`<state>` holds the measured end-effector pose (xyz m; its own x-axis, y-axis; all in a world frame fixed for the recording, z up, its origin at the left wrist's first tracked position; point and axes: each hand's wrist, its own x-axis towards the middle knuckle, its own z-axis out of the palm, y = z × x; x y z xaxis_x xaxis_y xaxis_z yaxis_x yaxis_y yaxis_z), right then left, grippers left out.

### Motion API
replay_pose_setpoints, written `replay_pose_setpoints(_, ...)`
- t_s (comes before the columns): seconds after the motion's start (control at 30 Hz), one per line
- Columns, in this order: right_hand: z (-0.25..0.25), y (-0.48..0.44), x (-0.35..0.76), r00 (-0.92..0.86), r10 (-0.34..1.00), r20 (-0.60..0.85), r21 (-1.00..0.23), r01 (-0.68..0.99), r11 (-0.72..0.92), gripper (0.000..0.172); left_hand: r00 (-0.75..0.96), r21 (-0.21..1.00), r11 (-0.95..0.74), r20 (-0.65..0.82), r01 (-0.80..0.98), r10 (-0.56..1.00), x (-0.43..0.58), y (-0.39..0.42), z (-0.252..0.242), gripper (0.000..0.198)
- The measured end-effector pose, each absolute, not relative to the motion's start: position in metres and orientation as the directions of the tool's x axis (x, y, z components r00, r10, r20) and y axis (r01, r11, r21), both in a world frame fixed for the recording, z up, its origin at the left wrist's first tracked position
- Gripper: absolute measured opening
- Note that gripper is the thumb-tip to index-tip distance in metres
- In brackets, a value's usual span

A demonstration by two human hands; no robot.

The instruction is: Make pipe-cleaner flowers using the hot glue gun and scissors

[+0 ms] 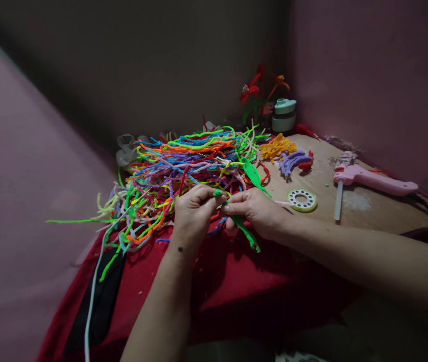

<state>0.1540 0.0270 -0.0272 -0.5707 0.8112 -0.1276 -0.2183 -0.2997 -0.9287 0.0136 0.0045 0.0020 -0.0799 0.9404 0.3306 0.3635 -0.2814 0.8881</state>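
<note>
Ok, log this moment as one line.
left hand: pinching green fuzzy strands | right hand: also gripping them | beyond hands: multicoloured strand pile | right side: pink glue gun

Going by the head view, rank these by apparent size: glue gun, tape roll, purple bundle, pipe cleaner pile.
1. Pipe cleaner pile
2. Glue gun
Tape roll and purple bundle: smallest, too alike to rank.

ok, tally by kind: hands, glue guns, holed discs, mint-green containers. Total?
Hands (left hand, right hand): 2
Pink glue gun: 1
Holed disc: 1
Mint-green container: 1
Total: 5
</note>
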Motion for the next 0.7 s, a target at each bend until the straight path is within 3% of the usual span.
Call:
replay_pose_setpoints(0.07,-0.027,0.027,0.154,-0.54,0.83,-0.138,-0.935,-0.204,-0.289,0.017,-0.104,0.848,-0.323,0.398,0.421,0.911,0.016,0.005,-0.001,0.004)
replay_pose_setpoints(0.17,-0.025,0.026,0.155,-0.538,0.831,-0.143,-0.944,-0.177,-0.278,0.016,-0.135,0.918,-0.225,0.281,0.327,0.95,0.017,0.004,-0.001,0.007)
replay_pose_setpoints(0.23,-0.024,0.025,0.156,-0.542,0.833,-0.116,-0.962,-0.149,-0.231,0.019,-0.169,0.926,-0.214,0.276,0.312,0.946,0.017,0.003,0.0,0.009)
replay_pose_setpoints(0.33,-0.024,0.024,0.157,-0.55,0.832,-0.071,-0.978,-0.125,-0.167,0.018,-0.194,0.816,-0.349,0.476,0.461,0.858,0.018,0.002,0.0,0.008)
replay_pose_setpoints(0.47,-0.02,0.021,0.154,-0.606,0.78,-0.155,-0.957,-0.105,-0.271,0.021,-0.225,0.719,-0.408,0.608,0.563,0.762,0.014,0.002,-0.002,0.007)
replay_pose_setpoints(0.63,-0.016,0.017,0.151,-0.608,0.775,-0.173,-0.952,-0.1,-0.291,0.022,-0.299,0.758,-0.383,0.589,0.529,0.751,0.008,0.003,-0.002,0.01)
replay_pose_setpoints(0.7,-0.018,0.018,0.151,-0.595,0.787,-0.162,-0.952,-0.115,-0.283,0.02,-0.313,0.851,-0.326,0.468,0.412,0.826,0.007,0.004,0.0,0.01)
